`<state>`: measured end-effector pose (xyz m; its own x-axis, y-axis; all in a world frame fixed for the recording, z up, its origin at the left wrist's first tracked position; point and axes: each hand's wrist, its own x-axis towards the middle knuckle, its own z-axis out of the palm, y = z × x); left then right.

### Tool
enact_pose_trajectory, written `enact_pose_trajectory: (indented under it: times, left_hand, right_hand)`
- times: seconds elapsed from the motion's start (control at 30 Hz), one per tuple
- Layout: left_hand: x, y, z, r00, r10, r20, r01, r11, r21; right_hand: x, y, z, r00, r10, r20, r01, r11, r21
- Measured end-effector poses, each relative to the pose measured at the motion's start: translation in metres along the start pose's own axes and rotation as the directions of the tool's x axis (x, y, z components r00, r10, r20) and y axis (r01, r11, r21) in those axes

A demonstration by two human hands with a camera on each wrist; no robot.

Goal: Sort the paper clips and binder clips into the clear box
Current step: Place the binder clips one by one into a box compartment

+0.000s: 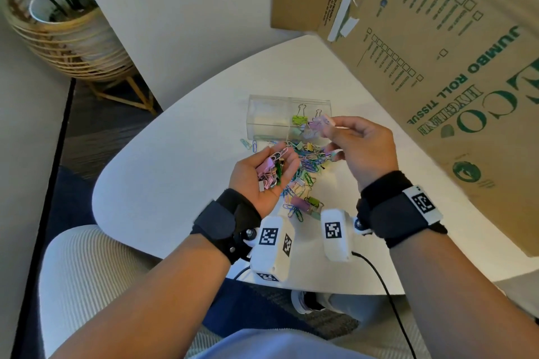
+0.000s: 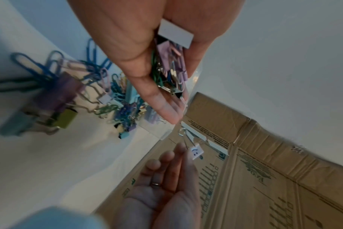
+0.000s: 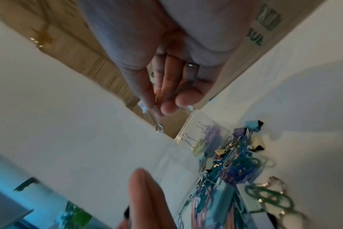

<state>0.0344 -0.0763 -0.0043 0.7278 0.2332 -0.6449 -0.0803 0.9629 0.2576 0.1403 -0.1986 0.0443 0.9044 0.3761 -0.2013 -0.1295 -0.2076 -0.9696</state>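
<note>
A clear two-part box [image 1: 271, 99] stands on the white table [image 1: 175, 178]; its right part holds a few binder clips [image 1: 300, 121]. In front of it lies a mixed pile of coloured paper clips and binder clips [image 1: 304, 175]. My left hand [image 1: 280, 160] is palm up over the pile's left side, cupping a handful of clips [image 2: 170, 65]. My right hand [image 1: 328, 125] hovers at the box's right part and pinches a small white binder clip [image 2: 196, 152] between thumb and fingers; its wire handle [image 3: 157, 124] sticks out.
A large cardboard carton [image 1: 437, 67] stands on the table's right side, close behind my right hand. Two paper clips [image 1: 250, 144] lie apart, left of the pile. A plant in a wicker basket [image 1: 67, 35] stands on the floor at far left.
</note>
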Motion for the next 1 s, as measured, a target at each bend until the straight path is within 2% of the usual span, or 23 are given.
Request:
enact_pose_trajectory:
  times: [0.13, 0.23, 0.33, 0.4, 0.53, 0.63, 0.73, 0.83, 0.9, 1.0]
  left_hand:
    - [0.001, -0.007, -0.005, 0.999, -0.017, -0.038, 0.018, 1.000, 0.018]
    - [0.002, -0.008, -0.003, 0.999, -0.015, -0.041, 0.017, 0.999, 0.047]
    - [0.001, -0.005, 0.000, 0.999, -0.001, -0.038, 0.002, 0.999, 0.049]
    - [0.000, -0.002, 0.000, 1.000, 0.002, -0.028, -0.001, 0.999, 0.040]
    - [0.000, 0.001, -0.002, 1.000, 0.003, -0.019, -0.002, 0.999, 0.032]
    - [0.000, 0.001, -0.001, 1.000, 0.000, -0.019, 0.000, 1.000, 0.022]
    - [0.001, 0.002, 0.001, 1.000, 0.011, -0.009, -0.011, 1.000, 0.025]
    - [0.002, 0.003, 0.003, 1.000, 0.017, 0.002, -0.017, 0.999, 0.050]
    - [0.002, 0.003, 0.003, 1.000, 0.012, -0.001, -0.012, 0.996, 0.087]
    - [0.000, 0.002, 0.004, 1.000, 0.002, -0.001, -0.002, 0.996, 0.088]
  right_hand:
    - [0.025, -0.002, -0.001, 0.995, 0.068, -0.076, -0.071, 0.997, -0.032]
    - [0.040, -0.011, 0.003, 0.996, 0.065, -0.056, -0.068, 0.996, -0.051]
    - [0.047, -0.014, 0.005, 0.997, 0.078, 0.007, -0.075, 0.976, -0.204]
    - [0.046, -0.011, 0.004, 0.998, 0.070, 0.005, -0.066, 0.958, -0.278]
    - [0.031, -0.010, 0.004, 0.998, -0.057, 0.028, 0.063, 0.951, -0.302]
    - [0.013, -0.007, 0.002, 0.981, -0.111, 0.159, 0.157, 0.938, -0.309]
    - [-0.003, 0.000, 0.003, 0.943, -0.132, 0.307, 0.248, 0.893, -0.375]
    - [-0.013, 0.000, 0.007, 0.919, -0.164, 0.360, 0.315, 0.853, -0.415]
    - [-0.017, -0.002, 0.011, 0.895, -0.209, 0.394, 0.381, 0.816, -0.434]
    - [-0.020, -0.001, 0.017, 0.831, -0.264, 0.489, 0.516, 0.693, -0.503]
